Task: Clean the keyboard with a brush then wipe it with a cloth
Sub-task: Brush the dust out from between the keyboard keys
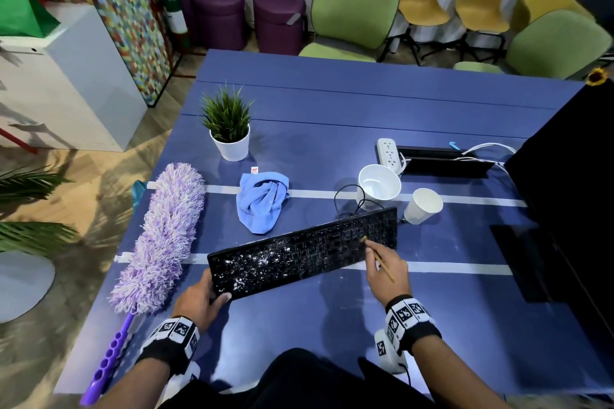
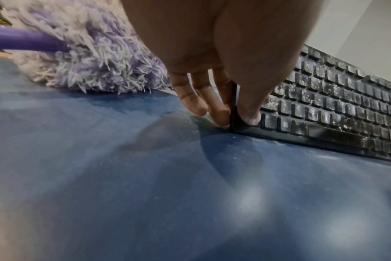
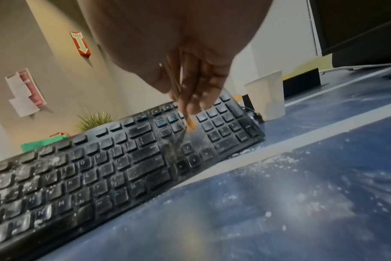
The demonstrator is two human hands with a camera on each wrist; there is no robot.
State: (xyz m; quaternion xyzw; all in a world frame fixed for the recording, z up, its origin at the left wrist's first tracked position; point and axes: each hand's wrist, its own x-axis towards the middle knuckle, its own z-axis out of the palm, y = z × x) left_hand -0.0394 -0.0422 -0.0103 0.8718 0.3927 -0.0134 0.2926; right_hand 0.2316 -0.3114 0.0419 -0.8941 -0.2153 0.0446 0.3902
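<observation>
A black keyboard lies slantwise on the blue table, its left half speckled with white powder. My left hand grips its near left corner, thumb on top by the keys and fingers against the edge. My right hand pinches a thin wooden brush; its bristles touch the keyboard near the arrow keys. A crumpled blue cloth lies beyond the keyboard, untouched.
A purple fluffy duster lies left of the keyboard. A white bowl, a tipped paper cup, a power strip and a potted plant stand behind. A dark monitor fills the right. White powder dusts the table.
</observation>
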